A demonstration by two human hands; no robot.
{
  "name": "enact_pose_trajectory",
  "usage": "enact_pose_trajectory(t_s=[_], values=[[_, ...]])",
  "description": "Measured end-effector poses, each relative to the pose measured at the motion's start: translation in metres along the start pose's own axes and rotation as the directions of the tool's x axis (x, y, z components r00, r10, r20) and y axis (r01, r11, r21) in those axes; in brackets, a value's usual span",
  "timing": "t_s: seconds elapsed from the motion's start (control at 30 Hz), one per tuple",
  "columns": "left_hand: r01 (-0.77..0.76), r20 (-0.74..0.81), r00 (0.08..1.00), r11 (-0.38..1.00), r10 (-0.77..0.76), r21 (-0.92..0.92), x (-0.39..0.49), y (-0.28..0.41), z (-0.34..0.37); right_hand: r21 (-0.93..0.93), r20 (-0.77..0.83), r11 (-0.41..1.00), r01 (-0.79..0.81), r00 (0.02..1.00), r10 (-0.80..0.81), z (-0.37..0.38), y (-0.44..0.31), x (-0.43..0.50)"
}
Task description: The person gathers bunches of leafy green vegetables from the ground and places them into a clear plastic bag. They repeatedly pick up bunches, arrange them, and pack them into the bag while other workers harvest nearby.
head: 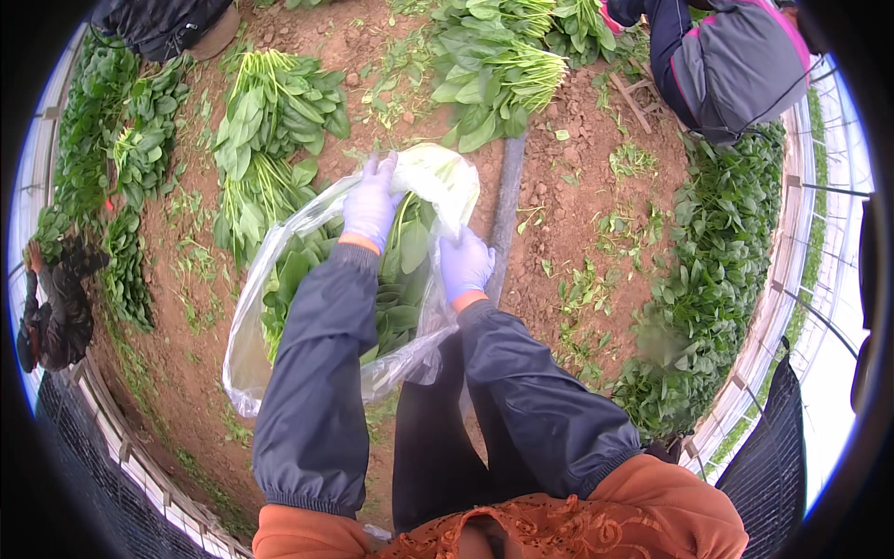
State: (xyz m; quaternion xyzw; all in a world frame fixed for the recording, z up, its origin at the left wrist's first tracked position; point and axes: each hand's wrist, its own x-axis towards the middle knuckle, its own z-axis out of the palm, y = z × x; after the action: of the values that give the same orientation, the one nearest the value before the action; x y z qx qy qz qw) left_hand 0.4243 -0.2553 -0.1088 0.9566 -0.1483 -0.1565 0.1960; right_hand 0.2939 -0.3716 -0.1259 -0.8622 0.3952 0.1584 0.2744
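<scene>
A large clear plastic bag (246, 335) lies before me, its mouth spread toward my body. Spinach-like leafy greens (401, 307) fill much of it, some seen through the film. My left hand (371, 199), in a pale purple glove, rests at the bag's far left part, fingers pointing away; whether it grips film or stems is not clear. My right hand (464, 264), gloved alike, is closed on the bag's right edge. Between and beyond the hands, pale stems (447, 175) show through the whitish bunched plastic at the far end.
Bunches of cut greens (279, 112) lie on bare soil beyond the bag, with more bunches (499, 84) at the far right. A grey pipe (508, 202) runs along the ground. Growing greens (719, 279) line the right side. Co-workers (740, 63) (63, 300) are at the edges.
</scene>
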Motion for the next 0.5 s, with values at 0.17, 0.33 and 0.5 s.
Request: enact_pose_trajectory(t_s=[0.17, 0.33, 0.5], values=[[-0.309, -0.135, 0.938, 0.947, 0.318, 0.085, 0.052, 0.014, -0.030, 0.841, 0.049, 0.539, -0.050, 0.999, 0.016, -0.029, 0.012, 0.010], [-0.186, 0.150, 0.975, 0.968, 0.162, 0.169, 0.055, 0.034, -0.061, 0.835, 0.179, 0.537, -0.125, 0.983, -0.049, -0.063, 0.003, 0.016], [-0.069, -0.278, 0.960, 0.987, 0.025, -0.148, 0.014, 0.042, -0.068, 0.841, 0.103, 0.540, -0.023, 0.988, -0.118, -0.088, 0.030, -0.004]])
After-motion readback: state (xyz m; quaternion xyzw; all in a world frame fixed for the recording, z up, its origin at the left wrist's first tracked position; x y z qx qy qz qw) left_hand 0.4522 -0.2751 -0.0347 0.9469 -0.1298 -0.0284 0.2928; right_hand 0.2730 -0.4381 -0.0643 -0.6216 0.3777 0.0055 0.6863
